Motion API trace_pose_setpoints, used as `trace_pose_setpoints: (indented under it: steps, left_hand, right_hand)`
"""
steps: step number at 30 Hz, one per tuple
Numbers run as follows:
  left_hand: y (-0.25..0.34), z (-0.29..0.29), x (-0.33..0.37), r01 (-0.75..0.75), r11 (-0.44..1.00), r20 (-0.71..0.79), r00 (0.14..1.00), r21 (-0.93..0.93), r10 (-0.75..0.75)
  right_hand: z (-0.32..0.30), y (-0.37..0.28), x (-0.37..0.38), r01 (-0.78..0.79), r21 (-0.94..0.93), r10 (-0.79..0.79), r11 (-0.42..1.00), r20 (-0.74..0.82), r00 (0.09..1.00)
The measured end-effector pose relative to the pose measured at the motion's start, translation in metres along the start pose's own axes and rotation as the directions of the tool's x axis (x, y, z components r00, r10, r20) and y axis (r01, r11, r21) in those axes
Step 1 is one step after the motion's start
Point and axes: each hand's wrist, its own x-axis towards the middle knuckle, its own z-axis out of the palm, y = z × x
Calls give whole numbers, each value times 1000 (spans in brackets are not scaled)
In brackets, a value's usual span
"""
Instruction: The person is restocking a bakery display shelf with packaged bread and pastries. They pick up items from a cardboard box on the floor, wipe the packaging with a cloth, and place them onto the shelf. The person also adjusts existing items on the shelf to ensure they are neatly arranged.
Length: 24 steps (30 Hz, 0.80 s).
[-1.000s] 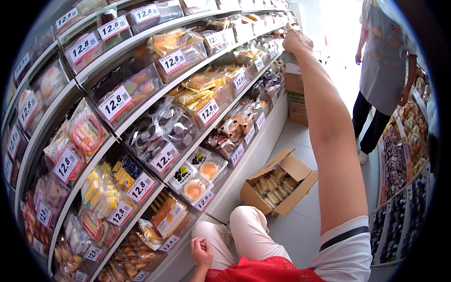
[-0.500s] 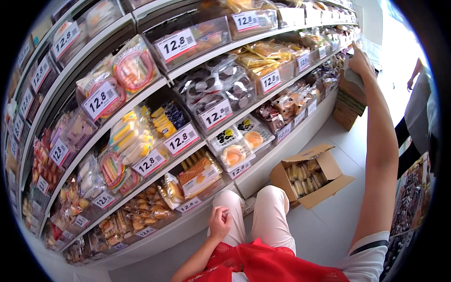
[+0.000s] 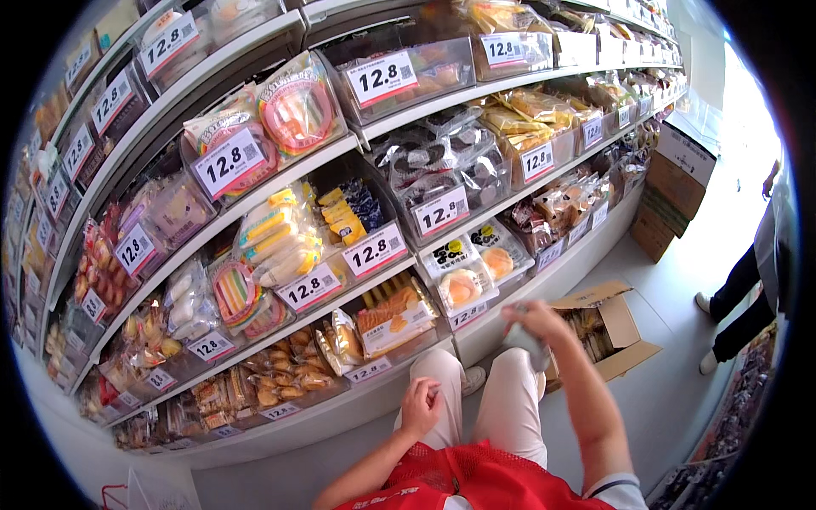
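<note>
My left hand (image 3: 421, 406) rests on my left thigh with its fingers loosely curled; whether anything is inside them is hidden. Above my right knee is my right hand (image 3: 544, 321), blurred by motion. It is closed on a grey-green object (image 3: 525, 342), too smeared to tell its kind. Just beyond that hand, on the floor, stands an open cardboard box (image 3: 620, 327) with packaged food (image 3: 588, 330) in it, partly hidden by my forearm. The lowest shelf edge in front of my knees carries trays of wrapped pastries (image 3: 459, 285).
Long curved shelves (image 3: 399, 246) of packaged breads and cakes with price labels run in front of me. Stacked cartons (image 3: 671, 191) stand at the far right end. A person in dark trousers (image 3: 739, 302) stands at the right, beside another display (image 3: 727, 408).
My right arm has come down from the far end of the shelves to above my right knee, bringing the grey-green object with it. The view has shifted; my left hand stays on my thigh.
</note>
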Motion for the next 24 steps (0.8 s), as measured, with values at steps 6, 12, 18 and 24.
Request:
trace_pose_setpoints:
  steps: [6, 12, 18, 24]
  left_hand:
    - [2, -1, -3, 60, 998, 8, 998, 13, -60]
    - [12, -3, 0, 87, 994, 5, 996, -62, -87]
    - [1, -5, -5, 89, 994, -12, 996, -63, -90]
    - [3, -1, -2, 72, 996, 6, 997, -43, -72]
  right_hand:
    - [71, 52, 3, -68, 567, -2, 821, 121, 993]
    - [85, 74, -15, 41, 750, -183, 660, 107, 977]
    - [90, 84, -26, -14, 901, -249, 433, 134, 959]
    - [77, 86, -33, 20, 867, -262, 498, 129, 956]
